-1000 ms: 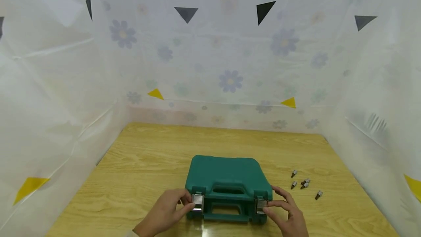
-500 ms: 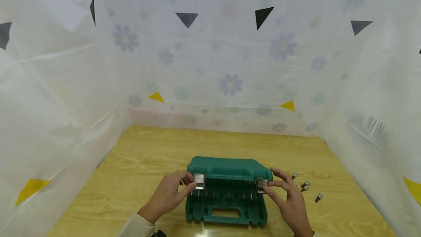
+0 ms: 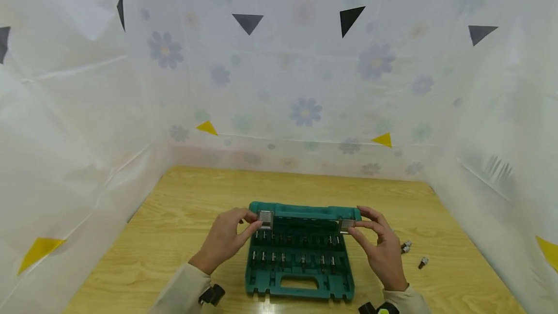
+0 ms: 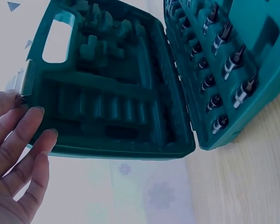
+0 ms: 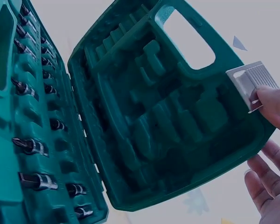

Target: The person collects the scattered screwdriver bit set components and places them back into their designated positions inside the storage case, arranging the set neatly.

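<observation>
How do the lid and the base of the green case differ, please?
The lid is tilted up, while the base lies on the table. The base holds rows of bits, whereas none show in the lid. The left hand and right hand hold the lid at its metal latches; neither touches the base. Both are green and have a handle.

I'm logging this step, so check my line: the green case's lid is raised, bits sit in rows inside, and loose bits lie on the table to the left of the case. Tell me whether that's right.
Wrong side: the loose bits lie on the table to the right of the green case, as the head view shows. The rest stands.
</observation>
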{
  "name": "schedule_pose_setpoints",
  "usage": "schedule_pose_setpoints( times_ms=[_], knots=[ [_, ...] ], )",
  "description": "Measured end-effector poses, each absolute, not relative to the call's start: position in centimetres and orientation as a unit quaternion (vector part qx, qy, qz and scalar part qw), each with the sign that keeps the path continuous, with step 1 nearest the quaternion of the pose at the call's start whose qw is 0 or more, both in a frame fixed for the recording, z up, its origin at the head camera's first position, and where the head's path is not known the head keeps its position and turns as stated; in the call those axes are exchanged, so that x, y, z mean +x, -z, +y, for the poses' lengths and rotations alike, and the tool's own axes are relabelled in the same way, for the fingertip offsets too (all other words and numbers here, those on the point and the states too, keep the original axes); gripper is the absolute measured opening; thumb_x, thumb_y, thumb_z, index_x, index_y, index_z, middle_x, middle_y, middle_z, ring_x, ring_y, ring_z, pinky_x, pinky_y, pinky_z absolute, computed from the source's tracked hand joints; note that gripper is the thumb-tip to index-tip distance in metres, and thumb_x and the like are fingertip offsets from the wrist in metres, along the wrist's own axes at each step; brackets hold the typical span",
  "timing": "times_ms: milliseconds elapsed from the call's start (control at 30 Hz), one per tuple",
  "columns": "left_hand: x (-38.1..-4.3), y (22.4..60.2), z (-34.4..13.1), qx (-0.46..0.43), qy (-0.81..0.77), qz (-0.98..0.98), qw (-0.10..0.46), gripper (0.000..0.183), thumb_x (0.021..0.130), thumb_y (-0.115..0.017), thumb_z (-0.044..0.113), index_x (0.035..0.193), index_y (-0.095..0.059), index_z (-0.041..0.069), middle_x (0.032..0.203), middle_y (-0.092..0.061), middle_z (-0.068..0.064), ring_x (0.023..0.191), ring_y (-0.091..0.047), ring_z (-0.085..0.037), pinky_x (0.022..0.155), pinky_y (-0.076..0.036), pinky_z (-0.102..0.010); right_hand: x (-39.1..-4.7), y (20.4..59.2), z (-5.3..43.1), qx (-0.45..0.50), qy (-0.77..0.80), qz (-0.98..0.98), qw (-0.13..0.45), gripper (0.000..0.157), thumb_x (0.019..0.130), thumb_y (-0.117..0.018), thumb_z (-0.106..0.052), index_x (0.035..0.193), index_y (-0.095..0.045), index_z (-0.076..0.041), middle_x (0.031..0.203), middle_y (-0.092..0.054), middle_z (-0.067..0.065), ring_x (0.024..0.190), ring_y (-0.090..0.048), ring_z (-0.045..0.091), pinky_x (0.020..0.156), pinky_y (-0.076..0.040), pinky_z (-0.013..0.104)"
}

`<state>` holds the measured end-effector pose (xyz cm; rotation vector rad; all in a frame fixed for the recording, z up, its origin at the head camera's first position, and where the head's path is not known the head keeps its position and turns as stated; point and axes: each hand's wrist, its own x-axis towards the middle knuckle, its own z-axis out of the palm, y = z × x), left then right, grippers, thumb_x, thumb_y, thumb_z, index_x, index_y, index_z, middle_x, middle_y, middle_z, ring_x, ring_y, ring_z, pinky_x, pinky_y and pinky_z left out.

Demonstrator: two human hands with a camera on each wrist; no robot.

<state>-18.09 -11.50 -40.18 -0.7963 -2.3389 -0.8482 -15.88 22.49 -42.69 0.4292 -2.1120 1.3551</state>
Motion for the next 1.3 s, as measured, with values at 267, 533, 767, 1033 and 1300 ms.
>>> schedule_pose_setpoints(
  times_ms=[267, 533, 767, 1033, 1300],
  knots=[
    [-19.4, 39.8, -11.2, -0.288, 0.320, -0.854, 0.291, 0.007, 0.084, -0.075, 0.012, 0.089, -0.071, 0.012, 0.083, -0.069, 0.002, 0.074, -0.064, -0.015, 0.063, -0.053, -0.032, -17.6, 42.4, 22.5, 0.181, -0.508, -0.774, 0.331, 0.022, 0.080, -0.067, 0.016, 0.095, -0.072, 0.000, 0.128, -0.054, 0.021, 0.119, -0.047, 0.010, 0.095, -0.036, 0.011],
    [-20.5, 39.8, -11.0, -0.282, 0.327, -0.841, 0.326, 0.007, 0.083, -0.077, 0.014, 0.088, -0.075, 0.011, 0.082, -0.071, 0.000, 0.072, -0.065, -0.014, 0.061, -0.051, -0.028, -18.8, 42.2, 22.6, 0.194, -0.507, -0.762, 0.352, 0.022, 0.076, -0.067, 0.021, 0.092, -0.071, 0.006, 0.122, -0.055, 0.029, 0.115, -0.050, 0.013, 0.095, -0.037, 0.013],
    [-21.3, 39.6, -10.9, -0.286, 0.340, -0.832, 0.333, 0.007, 0.082, -0.077, 0.013, 0.088, -0.075, 0.010, 0.083, -0.072, -0.001, 0.073, -0.065, -0.013, 0.064, -0.055, -0.033, -19.8, 42.4, 22.8, 0.194, -0.526, -0.751, 0.349, 0.019, 0.079, -0.070, 0.015, 0.092, -0.073, 0.001, 0.122, -0.058, 0.021, 0.115, -0.052, 0.011, 0.096, -0.039, 0.015],
    [-22.2, 39.4, -10.9, -0.290, 0.340, -0.825, 0.346, 0.008, 0.081, -0.078, 0.014, 0.086, -0.076, 0.009, 0.081, -0.071, -0.002, 0.073, -0.064, -0.014, 0.063, -0.055, -0.035, -20.0, 41.0, 22.2, 0.208, -0.527, -0.743, 0.357, 0.015, 0.078, -0.068, 0.019, 0.088, -0.069, 0.007, 0.117, -0.057, 0.029, 0.111, -0.054, 0.009, 0.094, -0.042, 0.016],
    [-22.8, 39.2, -11.1, -0.286, 0.316, -0.830, 0.360, 0.008, 0.079, -0.080, 0.017, 0.080, -0.075, 0.011, 0.077, -0.070, 0.001, 0.071, -0.063, -0.014, 0.060, -0.052, -0.031, -19.6, 39.8, 21.8, 0.207, -0.540, -0.734, 0.356, 0.015, 0.078, -0.067, 0.021, 0.081, -0.059, 0.008, 0.113, -0.056, 0.035, 0.110, -0.057, 0.007, 0.093, -0.045, 0.018]
  ],
)
